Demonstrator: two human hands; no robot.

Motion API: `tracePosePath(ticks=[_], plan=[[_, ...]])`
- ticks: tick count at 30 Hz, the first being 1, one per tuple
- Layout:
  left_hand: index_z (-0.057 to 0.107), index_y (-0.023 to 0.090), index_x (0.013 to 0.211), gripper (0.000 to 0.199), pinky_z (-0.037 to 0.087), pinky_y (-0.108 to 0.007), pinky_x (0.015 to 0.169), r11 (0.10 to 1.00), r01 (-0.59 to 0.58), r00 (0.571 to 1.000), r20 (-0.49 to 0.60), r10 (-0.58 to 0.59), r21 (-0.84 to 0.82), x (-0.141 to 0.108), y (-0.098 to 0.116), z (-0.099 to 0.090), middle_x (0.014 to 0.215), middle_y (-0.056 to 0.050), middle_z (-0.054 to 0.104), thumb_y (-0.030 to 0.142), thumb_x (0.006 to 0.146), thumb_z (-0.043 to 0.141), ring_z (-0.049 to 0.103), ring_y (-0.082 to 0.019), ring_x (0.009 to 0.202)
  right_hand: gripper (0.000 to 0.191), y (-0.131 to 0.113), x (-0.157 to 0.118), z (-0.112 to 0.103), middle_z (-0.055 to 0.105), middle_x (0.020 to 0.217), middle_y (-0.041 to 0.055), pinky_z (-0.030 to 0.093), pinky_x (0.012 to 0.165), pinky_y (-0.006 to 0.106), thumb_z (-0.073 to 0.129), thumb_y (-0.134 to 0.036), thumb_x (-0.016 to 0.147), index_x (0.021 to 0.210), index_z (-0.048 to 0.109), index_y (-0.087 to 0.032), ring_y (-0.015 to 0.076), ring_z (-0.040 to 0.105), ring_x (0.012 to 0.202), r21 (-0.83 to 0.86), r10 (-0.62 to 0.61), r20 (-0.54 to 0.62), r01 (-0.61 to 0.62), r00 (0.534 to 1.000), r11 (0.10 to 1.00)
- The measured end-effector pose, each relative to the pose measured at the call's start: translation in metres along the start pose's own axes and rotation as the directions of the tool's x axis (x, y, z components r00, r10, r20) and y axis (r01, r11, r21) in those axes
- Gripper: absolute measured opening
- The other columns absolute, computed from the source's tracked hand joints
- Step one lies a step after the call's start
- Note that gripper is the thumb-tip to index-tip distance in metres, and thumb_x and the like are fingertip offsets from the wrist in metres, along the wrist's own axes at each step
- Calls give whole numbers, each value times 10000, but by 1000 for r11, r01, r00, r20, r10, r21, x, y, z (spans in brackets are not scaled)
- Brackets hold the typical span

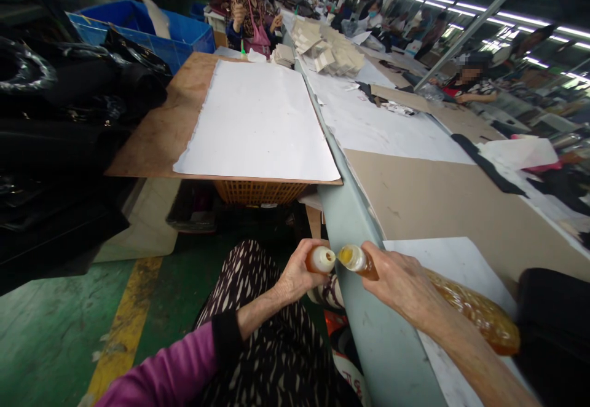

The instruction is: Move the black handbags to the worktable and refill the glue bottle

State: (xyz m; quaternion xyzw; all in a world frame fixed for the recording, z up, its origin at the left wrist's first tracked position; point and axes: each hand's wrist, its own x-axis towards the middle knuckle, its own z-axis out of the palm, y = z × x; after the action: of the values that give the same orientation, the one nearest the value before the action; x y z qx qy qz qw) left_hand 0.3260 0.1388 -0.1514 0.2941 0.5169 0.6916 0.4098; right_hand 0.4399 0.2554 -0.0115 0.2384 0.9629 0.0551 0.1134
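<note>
My left hand [295,276] is wrapped around a small bottle [323,260] with a whitish, uncapped neck and amber contents. My right hand [397,281] grips the neck of a large clear plastic bottle [477,312] that holds amber liquid. This bottle lies tilted along my right forearm, its open mouth pointing left at the small bottle's opening. The two mouths are almost touching, above the pale blue-grey table edge [354,296]. Whether liquid is flowing between them I cannot tell.
A brown board [161,106] bearing a white sheet [262,118] is ahead, over an orange basket [258,192]. Grey-brown board [424,198] covers the right table, with stacked beige pieces [329,47] farther back. Black material [59,149] is heaped left. A masked co-worker [253,13] is at the far end.
</note>
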Motion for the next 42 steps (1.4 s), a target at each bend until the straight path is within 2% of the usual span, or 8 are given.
tracePosePath(ticks=[42], plan=[[504, 234, 1085, 619, 405, -316, 883, 998, 51, 999, 19, -50, -45, -2, 0, -1, 1074, -12, 514, 19, 536, 694, 513, -200, 985, 151, -1, 2, 3, 576, 605, -16, 164, 503, 289, 492, -124, 703, 802, 431, -221, 217, 565, 563, -35, -1, 16, 2, 1000, 999]])
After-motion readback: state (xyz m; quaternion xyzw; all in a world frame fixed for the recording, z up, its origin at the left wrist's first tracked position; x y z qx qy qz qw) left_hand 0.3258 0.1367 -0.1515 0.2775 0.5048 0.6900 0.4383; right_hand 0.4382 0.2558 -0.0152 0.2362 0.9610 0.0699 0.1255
